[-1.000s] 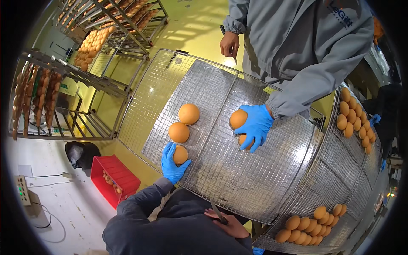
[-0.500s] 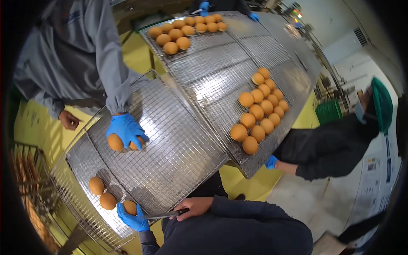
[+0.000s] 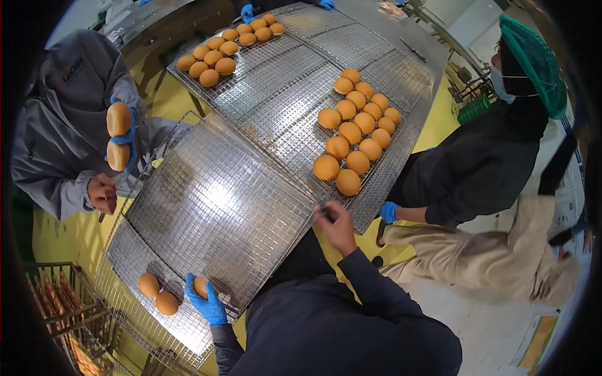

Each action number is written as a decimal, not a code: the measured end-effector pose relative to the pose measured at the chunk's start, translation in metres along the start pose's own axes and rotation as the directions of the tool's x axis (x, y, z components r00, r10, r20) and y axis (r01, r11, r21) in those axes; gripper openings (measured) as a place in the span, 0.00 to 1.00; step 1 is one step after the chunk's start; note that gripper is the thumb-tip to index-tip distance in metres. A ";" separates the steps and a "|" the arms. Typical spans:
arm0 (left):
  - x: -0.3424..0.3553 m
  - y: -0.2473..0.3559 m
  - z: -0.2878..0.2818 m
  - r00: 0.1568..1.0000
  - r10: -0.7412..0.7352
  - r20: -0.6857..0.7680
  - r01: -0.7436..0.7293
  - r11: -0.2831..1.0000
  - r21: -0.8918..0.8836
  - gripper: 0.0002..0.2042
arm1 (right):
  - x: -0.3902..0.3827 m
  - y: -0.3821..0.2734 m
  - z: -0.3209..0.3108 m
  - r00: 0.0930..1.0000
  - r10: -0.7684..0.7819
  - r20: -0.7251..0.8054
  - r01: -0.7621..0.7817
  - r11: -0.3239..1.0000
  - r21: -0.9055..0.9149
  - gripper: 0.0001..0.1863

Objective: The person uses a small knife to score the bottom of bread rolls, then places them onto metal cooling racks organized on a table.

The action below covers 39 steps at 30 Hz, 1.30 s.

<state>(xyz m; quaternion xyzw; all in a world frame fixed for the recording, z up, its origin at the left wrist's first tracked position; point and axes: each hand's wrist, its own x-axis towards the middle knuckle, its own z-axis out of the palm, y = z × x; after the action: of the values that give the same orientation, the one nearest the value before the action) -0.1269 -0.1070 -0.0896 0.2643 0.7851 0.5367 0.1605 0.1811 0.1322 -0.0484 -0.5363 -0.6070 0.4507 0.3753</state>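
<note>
My left hand, in a blue glove, is closed around a round golden-brown bun at the lower part of the near wire rack. Two more buns, one bun and another bun, lie on the rack just left of it. My bare right hand is at the rack's right corner, gripping the black handle of a knife. The knife's blade cannot be made out now; motion smears this hand slightly.
Left, a person in grey holds two pale-sided buns in a gloved hand. Farther racks carry a right group of buns and a far-left group. A person in a green hairnet stands right. A bread trolley stands lower left.
My right hand, with the knife, has swung right and away from my left hand. The co-worker's gloved hand has lifted two buns off the near rack. The whole view has shifted.
</note>
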 end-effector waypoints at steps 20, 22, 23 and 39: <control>-0.006 0.020 0.030 0.996 -0.012 0.091 0.019 0.997 -0.077 0.23 | 0.068 0.066 -0.087 0.774 0.090 -0.627 -0.278 0.938 -0.209 0.11; -0.009 0.023 0.030 0.996 -0.019 0.089 0.025 0.997 -0.067 0.23 | 0.099 0.080 -0.106 0.739 0.043 -0.673 -0.199 0.967 -0.156 0.19; -0.005 0.024 0.035 0.992 -0.013 0.129 0.025 0.995 -0.093 0.23 | 0.118 0.116 -0.124 0.680 -0.042 -0.732 -0.148 0.970 -0.193 0.22; -0.010 0.016 0.033 0.995 -0.001 0.102 0.012 0.995 -0.104 0.23 | 0.134 -0.016 -0.028 0.952 -0.307 -0.002 0.250 0.779 -0.575 0.14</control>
<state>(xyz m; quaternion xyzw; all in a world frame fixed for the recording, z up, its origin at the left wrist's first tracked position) -0.0974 -0.0831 -0.0878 0.2803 0.7476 0.5621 0.2158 0.1828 0.2688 -0.0282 -0.5486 -0.7674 0.1624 0.2894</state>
